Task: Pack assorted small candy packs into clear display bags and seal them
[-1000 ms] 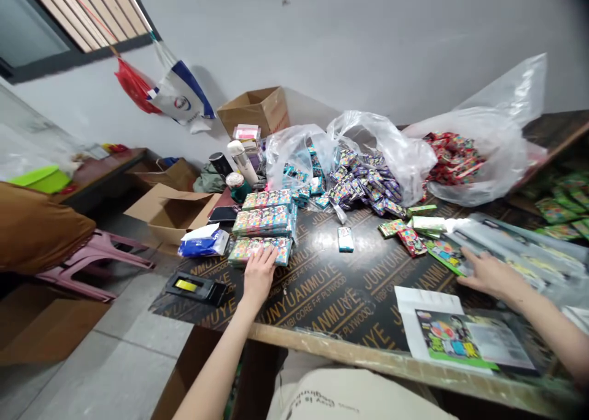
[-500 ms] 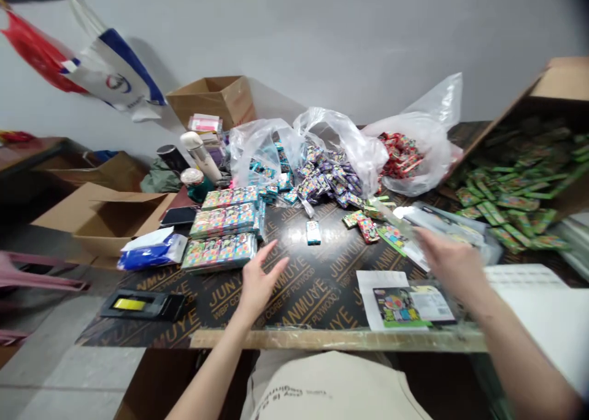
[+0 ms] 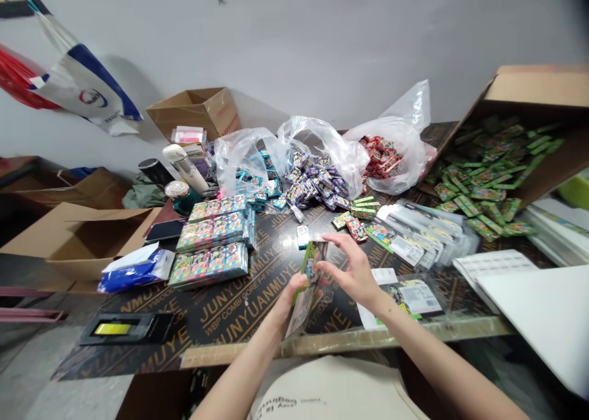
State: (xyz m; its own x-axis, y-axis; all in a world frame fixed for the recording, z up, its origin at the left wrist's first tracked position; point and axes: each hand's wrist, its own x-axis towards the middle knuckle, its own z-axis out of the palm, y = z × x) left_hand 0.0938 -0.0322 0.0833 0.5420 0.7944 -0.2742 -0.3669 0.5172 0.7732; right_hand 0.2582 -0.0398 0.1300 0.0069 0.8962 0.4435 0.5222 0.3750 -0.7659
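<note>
In front of me, my left hand (image 3: 286, 298) grips a printed plastic packaging bag (image 3: 301, 303), tilted with its top pointing away. My right hand (image 3: 353, 271) is at the bag's upper right edge, index finger at the top corner and thumb against its side; the bag partly hides the contact. Just beyond lies one small blue-and-white packet (image 3: 302, 236). Several green and red packets (image 3: 355, 227) are to its right. More printed bags (image 3: 421, 233) lie fanned out to the right, and another flat bag (image 3: 416, 296) rests on white paper near the table edge.
Wrapped packet stacks (image 3: 211, 230) stand left, beside a blue wipes pack (image 3: 138, 270) and a black tape dispenser (image 3: 126, 328). Plastic bags hold purple packets (image 3: 317, 178) and red packets (image 3: 381, 156). A tipped carton (image 3: 519, 95) spills green packets at right. White sheets (image 3: 538, 316) lie near right.
My right hand has moved left from the bag pile, bringing a bag in front of me. My left hand, open before, has closed on it. The view has shifted slightly.
</note>
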